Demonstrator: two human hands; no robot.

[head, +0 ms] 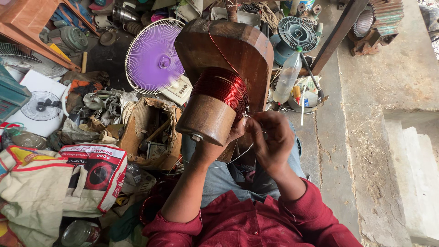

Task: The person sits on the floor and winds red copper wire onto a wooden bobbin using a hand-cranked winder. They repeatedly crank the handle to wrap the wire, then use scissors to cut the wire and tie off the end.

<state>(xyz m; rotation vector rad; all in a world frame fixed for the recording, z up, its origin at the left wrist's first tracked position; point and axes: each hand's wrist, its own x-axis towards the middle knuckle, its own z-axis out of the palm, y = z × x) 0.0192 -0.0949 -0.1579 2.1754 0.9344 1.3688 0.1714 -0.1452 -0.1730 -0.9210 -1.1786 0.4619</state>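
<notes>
Both forearms are raised forward, red sleeves pushed up to the elbows. Left hand is held palm-up, wrist bent back. Right hand is curled inward, fingers pinched together close beside the left hand.

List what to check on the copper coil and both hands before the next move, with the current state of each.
1. Coil seated on former: the red copper wire coil sits wound around the wooden former, turns packed together. Ok.
2. Left hand support: it rests against the lower edge of the coil. Ok.
3. Right hand grip: fingers are curled beside the coil around thin wire; what exactly is pinched is hidden. Cannot tell.
4. Feed strand: one red wire runs up over the wooden block, looks taut. Ok.
5. Loose light wire hangs below the hands over the lap; snag risk. Not ok.
</notes>
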